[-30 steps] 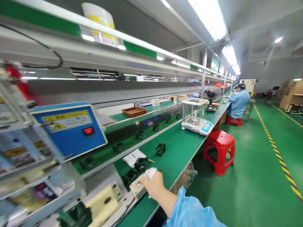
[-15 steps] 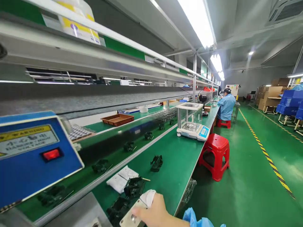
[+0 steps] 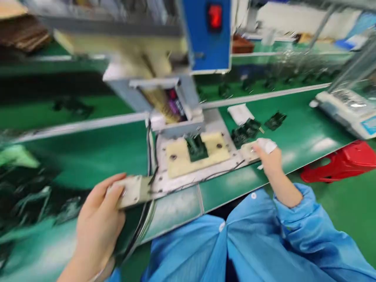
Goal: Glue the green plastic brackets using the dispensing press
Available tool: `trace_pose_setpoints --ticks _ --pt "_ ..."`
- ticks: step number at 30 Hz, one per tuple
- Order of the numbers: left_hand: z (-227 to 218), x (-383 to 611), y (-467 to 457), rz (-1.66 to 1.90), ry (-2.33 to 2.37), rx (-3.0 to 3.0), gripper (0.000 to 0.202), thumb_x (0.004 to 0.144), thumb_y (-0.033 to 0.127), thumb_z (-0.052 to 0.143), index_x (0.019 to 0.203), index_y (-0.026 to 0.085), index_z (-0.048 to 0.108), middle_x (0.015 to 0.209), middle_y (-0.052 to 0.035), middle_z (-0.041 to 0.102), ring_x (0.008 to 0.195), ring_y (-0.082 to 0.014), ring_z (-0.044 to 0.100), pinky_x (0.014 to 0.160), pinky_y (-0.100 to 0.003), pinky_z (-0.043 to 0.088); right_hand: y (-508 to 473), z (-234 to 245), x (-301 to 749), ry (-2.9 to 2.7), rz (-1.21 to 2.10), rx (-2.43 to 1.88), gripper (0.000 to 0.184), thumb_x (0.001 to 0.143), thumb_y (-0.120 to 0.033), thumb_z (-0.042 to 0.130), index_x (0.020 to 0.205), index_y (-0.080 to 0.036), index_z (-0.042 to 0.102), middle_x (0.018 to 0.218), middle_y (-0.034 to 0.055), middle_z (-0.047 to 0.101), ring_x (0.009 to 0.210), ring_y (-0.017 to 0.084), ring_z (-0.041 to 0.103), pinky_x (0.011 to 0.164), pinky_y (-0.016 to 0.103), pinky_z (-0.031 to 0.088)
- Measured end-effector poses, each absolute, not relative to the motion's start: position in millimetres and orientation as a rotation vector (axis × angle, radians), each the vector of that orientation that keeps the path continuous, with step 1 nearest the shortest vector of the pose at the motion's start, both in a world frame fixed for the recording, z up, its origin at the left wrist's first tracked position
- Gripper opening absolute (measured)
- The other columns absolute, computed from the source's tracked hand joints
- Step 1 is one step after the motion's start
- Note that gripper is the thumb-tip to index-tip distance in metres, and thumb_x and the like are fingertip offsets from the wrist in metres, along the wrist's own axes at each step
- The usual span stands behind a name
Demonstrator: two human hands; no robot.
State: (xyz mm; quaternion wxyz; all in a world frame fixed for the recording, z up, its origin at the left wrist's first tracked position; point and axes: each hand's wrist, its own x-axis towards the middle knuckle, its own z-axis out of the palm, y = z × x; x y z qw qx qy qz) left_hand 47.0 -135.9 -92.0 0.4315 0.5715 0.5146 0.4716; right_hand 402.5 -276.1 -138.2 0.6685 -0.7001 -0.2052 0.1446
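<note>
My left hand (image 3: 98, 223) is closed around a pale button box (image 3: 132, 192) at the left end of the machine's base, its thumb over the round metal button. At the right end, my right hand (image 3: 272, 162) grips a matching button box (image 3: 247, 152), thumb on top. White cloth or finger covering (image 3: 267, 145) shows at the right fingers. Between the hands, a dark plastic part (image 3: 196, 150) sits on a cream fixture plate (image 3: 176, 166). Directly above and behind it is the press head (image 3: 173, 125), its details blurred by motion.
A blue control box (image 3: 210, 51) carries a lit red switch. Dark parts (image 3: 246, 131) and a white cloth (image 3: 241, 113) lie right of the base. Farther right are a scale (image 3: 349, 113) and a red stool (image 3: 337, 160). Blurred dark parts (image 3: 38, 196) are heaped at left.
The view has swung left and down from the aisle onto the machine. My left hand and the fixture have come into view; my right hand stays at its button box.
</note>
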Motion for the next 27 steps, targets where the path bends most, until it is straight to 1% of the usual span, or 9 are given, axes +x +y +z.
trace_pose_setpoints --ticks 1,3,6,11,14,16,19,22,27 --pt "-102 42 -135 1.231 1.244 1.260 0.019 0.069 0.030 0.078 0.084 0.021 0.073 0.074 -0.0005 0.067 0.060 -0.0130 0.054 0.046 -0.019 0.039 -276 -140 406 -0.469 0.319 -1.598 0.055 0.057 -0.049 0.085 0.097 -0.015 0.072 0.102 0.0096 0.074 0.099 0.026 0.067 0.096 0.041 0.050" --pt "-117 38 -129 1.243 1.246 1.192 0.029 0.064 0.030 0.078 0.090 0.019 0.073 0.079 -0.0018 0.070 0.067 -0.0141 0.059 0.055 -0.019 0.045 -275 -144 412 -0.495 0.259 -1.612 0.055 0.058 -0.050 0.086 0.097 -0.015 0.071 0.103 0.0091 0.074 0.100 0.026 0.067 0.097 0.043 0.050" --pt "-124 40 -121 1.273 1.207 1.169 0.032 0.065 0.028 0.075 0.095 0.016 0.071 0.079 -0.0030 0.070 0.068 -0.0138 0.059 0.059 -0.020 0.047 -275 -146 416 -0.566 0.130 -1.549 0.049 0.061 -0.051 0.088 0.092 -0.016 0.071 0.096 0.0071 0.073 0.092 0.025 0.070 0.091 0.043 0.054" --pt "-121 43 -124 1.310 1.124 1.138 0.025 0.072 0.024 0.075 0.094 0.014 0.069 0.084 -0.0061 0.070 0.072 -0.0152 0.061 0.065 -0.024 0.048 -275 -144 416 -0.611 0.099 -1.489 0.047 0.062 -0.051 0.088 0.087 -0.015 0.071 0.090 0.0070 0.072 0.085 0.024 0.070 0.083 0.039 0.057" --pt "-121 42 -125 1.297 1.113 1.132 0.021 0.074 0.024 0.076 0.093 0.015 0.070 0.085 -0.0057 0.070 0.071 -0.0154 0.061 0.063 -0.024 0.047 -273 -143 415 -0.604 0.099 -1.495 0.048 0.059 -0.053 0.088 0.085 -0.016 0.071 0.088 0.0063 0.071 0.083 0.023 0.069 0.080 0.039 0.058" --pt "-121 42 -124 1.298 1.120 1.148 0.020 0.073 0.023 0.075 0.092 0.015 0.070 0.083 -0.0044 0.070 0.069 -0.0147 0.060 0.060 -0.023 0.046 -272 -142 415 -0.625 0.095 -1.485 0.047 0.061 -0.053 0.088 0.084 -0.016 0.071 0.087 0.0054 0.071 0.083 0.023 0.069 0.079 0.038 0.058" --pt "-122 43 -122 1.356 1.136 1.199 0.023 0.069 0.020 0.072 0.090 0.013 0.071 0.078 -0.0032 0.069 0.066 -0.0129 0.059 0.059 -0.021 0.045 -271 -141 414 -0.685 0.072 -1.468 0.042 0.066 -0.052 0.085 0.084 -0.017 0.070 0.085 0.0042 0.070 0.082 0.022 0.069 0.079 0.036 0.058" --pt "-124 45 -121 1.417 1.153 1.247 0.027 0.064 0.018 0.069 0.089 0.009 0.070 0.071 -0.0022 0.065 0.060 -0.0116 0.055 0.055 -0.020 0.041 -269 -141 413 -0.713 0.062 -1.465 0.040 0.068 -0.050 0.084 0.083 -0.016 0.070 0.083 0.0031 0.070 0.081 0.020 0.068 0.079 0.035 0.057" --pt "-124 49 -118 1.462 1.219 1.256 0.029 0.055 0.022 0.069 0.081 0.010 0.071 0.064 -0.0006 0.062 0.057 -0.0126 0.053 0.055 -0.022 0.040 -267 -140 411 -0.688 0.127 -1.473 0.039 0.069 -0.047 0.084 0.084 -0.015 0.070 0.084 0.0036 0.070 0.081 0.020 0.068 0.080 0.035 0.057"
